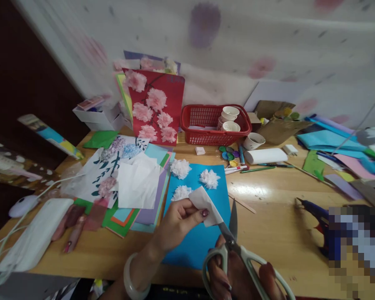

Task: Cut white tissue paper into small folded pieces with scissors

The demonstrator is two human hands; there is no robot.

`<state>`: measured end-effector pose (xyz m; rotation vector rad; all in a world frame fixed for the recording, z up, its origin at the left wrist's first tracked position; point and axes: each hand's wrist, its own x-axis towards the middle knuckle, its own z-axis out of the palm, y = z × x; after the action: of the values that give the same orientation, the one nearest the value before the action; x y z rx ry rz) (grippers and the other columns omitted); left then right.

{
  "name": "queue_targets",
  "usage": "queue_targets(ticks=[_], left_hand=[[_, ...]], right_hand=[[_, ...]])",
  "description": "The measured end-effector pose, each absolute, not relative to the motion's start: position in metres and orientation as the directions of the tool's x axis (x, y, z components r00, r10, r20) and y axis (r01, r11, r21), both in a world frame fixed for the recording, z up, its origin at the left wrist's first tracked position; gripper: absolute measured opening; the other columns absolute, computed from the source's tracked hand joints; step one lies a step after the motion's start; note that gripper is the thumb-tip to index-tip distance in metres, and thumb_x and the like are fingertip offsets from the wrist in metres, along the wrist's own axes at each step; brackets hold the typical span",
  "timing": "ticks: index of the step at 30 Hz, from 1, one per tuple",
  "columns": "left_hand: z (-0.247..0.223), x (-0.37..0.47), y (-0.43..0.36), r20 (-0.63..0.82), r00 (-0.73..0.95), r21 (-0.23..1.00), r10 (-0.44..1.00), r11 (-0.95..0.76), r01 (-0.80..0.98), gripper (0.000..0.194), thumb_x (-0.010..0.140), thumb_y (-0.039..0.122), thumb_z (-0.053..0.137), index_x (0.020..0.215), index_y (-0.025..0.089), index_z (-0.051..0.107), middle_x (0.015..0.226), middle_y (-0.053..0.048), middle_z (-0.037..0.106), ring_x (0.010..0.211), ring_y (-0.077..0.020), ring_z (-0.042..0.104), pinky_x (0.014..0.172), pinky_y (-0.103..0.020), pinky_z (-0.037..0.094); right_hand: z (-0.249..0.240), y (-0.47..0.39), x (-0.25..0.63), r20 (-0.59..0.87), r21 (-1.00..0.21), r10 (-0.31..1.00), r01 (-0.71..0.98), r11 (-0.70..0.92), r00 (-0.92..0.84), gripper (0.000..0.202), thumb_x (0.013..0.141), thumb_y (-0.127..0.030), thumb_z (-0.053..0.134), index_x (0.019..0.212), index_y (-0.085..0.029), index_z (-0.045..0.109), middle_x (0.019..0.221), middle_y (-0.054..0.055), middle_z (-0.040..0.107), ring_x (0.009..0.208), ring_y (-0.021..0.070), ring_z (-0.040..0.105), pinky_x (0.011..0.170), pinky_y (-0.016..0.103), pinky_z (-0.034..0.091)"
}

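Between the thumb and fingers of my left hand [183, 218] is a folded piece of white paper [206, 206]. My right hand [237, 271] has its fingers through the handles of a pair of scissors [231, 246]. The scissor blades are apart, and one of them touches the lower right end of the white paper. Beneath both hands lies a blue sheet [187, 246]. Three white paper flowers rest on its upper part: one at the top left [180, 168], one at the right [209, 178] and one [181, 192] partly hidden behind my left hand.
Loose white sheets [139, 181] lie on coloured papers at the left. Behind stand a red card with pink flowers [156, 104] and a red basket [200, 135] holding cups. A glue gun [315, 212] is at the right, and a white power strip [37, 233] at the left.
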<state>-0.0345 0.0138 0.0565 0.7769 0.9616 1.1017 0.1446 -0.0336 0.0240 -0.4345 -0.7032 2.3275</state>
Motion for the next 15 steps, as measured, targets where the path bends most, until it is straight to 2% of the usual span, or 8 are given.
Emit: queue_targets(ticks=[5, 10, 15], left_hand=[[0.060, -0.046, 0.016, -0.259, 0.126, 0.905, 0.958, 0.286, -0.314, 0.021, 0.071, 0.025, 0.078, 0.090, 0.016, 0.077, 0.074, -0.004, 0.078, 0.071, -0.0150, 0.069, 0.067, -0.021, 0.049], [0.061, -0.048, 0.014, -0.243, 0.139, 0.934, 0.960, 0.270, -0.232, 0.020, 0.074, 0.027, 0.075, 0.091, 0.016, 0.077, 0.076, -0.006, 0.078, 0.077, -0.0182, 0.071, 0.068, -0.023, 0.051], [0.057, -0.047, 0.012, -0.219, 0.166, 0.938, 0.962, 0.254, -0.235, 0.021, 0.077, 0.029, 0.073, 0.093, 0.016, 0.077, 0.080, -0.007, 0.079, 0.080, -0.0198, 0.071, 0.071, -0.026, 0.053]], right_hand=[[0.023, -0.032, 0.141, -0.116, -0.616, 0.689, -0.493, -0.615, -0.715, 0.058, 0.070, -0.076, 0.057, 0.096, -0.025, 0.063, 0.070, -0.001, 0.048, 0.052, 0.0103, 0.040, 0.052, 0.023, 0.040], [0.029, -0.028, 0.138, -0.104, -0.558, 0.663, -0.509, -0.656, -0.741, 0.055, 0.072, -0.073, 0.058, 0.093, -0.022, 0.061, 0.067, -0.002, 0.047, 0.049, 0.0090, 0.038, 0.048, 0.022, 0.038], [0.021, -0.031, 0.140, -0.094, -0.528, 0.651, -0.517, -0.674, -0.753, 0.056, 0.073, -0.075, 0.055, 0.090, -0.021, 0.060, 0.063, -0.003, 0.045, 0.044, 0.0074, 0.035, 0.042, 0.020, 0.033]])
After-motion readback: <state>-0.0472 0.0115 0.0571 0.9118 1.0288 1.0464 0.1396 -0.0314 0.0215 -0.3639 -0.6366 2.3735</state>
